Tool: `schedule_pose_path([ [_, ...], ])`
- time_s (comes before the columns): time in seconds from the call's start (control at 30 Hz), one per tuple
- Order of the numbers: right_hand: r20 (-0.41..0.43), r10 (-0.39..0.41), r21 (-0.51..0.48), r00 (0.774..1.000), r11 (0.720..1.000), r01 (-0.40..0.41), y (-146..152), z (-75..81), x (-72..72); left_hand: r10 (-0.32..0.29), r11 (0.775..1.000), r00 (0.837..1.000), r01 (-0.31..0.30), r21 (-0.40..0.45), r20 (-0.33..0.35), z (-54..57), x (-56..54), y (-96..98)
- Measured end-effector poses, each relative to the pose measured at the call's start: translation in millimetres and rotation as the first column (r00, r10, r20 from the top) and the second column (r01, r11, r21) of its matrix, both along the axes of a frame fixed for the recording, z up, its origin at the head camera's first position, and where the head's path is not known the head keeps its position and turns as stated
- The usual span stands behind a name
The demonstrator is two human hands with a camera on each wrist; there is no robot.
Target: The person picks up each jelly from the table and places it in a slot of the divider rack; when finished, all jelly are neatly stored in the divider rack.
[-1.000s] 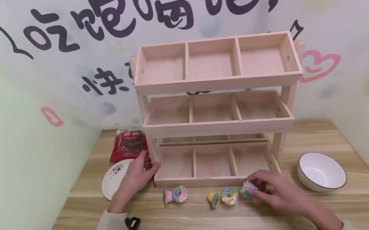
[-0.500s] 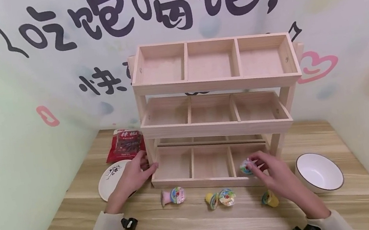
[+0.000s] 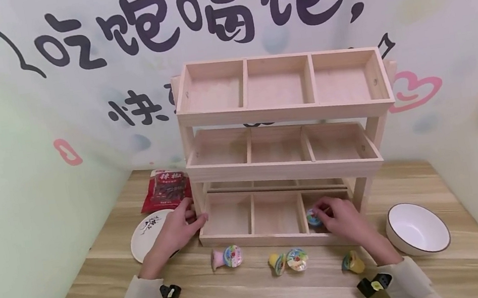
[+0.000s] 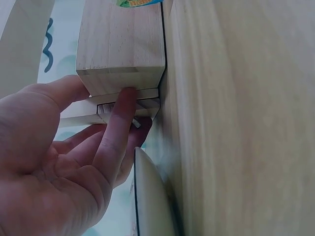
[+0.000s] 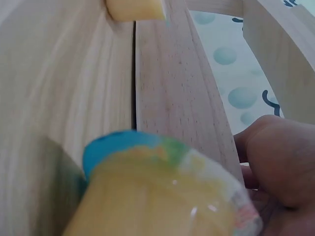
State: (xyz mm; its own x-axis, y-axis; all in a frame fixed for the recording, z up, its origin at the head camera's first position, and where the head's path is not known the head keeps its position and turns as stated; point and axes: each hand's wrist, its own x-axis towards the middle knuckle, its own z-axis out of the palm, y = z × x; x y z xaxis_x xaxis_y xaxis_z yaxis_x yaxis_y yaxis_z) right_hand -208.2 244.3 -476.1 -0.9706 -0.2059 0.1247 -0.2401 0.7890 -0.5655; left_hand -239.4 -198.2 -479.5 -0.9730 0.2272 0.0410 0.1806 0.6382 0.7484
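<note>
Where my right hand (image 3: 344,217) reaches: jelly cup (image 3: 313,218) pinched in the rack (image 3: 285,166), bottom right.
Left hand (image 3: 178,229): gripping the rack's left end.

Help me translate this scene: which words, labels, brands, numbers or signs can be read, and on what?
"吃饱喝饱,": large black characters on the white patterned wall.
"快": same wall; the rest mostly hidden behind the pale wooden three-tier shelf.
"辣椒": red plastic packet; smaller print unreadable.
Small plastic cups with multicoloured lids: print too small.
</note>
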Motion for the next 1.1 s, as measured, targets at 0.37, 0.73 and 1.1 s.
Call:
schedule_pose_path([
  [0.37, -0.012, 0.004, -0.011, 1.0, 1.0, -0.004, 0.7, -3.7, -4.1, 0.0, 1.0, 1.0, 0.0, -0.003, 0.007, 1.1, 0.6, 0.8],
  [0.73, 0.003, 0.039, -0.004, 0.999, 0.999, -0.039, 2.7, -2.6, -2.5, -0.005, 1.0, 1.0, 0.005, 0.005, -0.009, -0.5, 1.0, -0.2],
  [1.1, -0.229, 0.0, -0.059, 0.973, 0.998, -0.014, 5.5, 1.1, 15.4, -0.008, 1.0, 1.0, 0.008, 0.006, 0.005, -0.1, 1.9, -0.1],
])
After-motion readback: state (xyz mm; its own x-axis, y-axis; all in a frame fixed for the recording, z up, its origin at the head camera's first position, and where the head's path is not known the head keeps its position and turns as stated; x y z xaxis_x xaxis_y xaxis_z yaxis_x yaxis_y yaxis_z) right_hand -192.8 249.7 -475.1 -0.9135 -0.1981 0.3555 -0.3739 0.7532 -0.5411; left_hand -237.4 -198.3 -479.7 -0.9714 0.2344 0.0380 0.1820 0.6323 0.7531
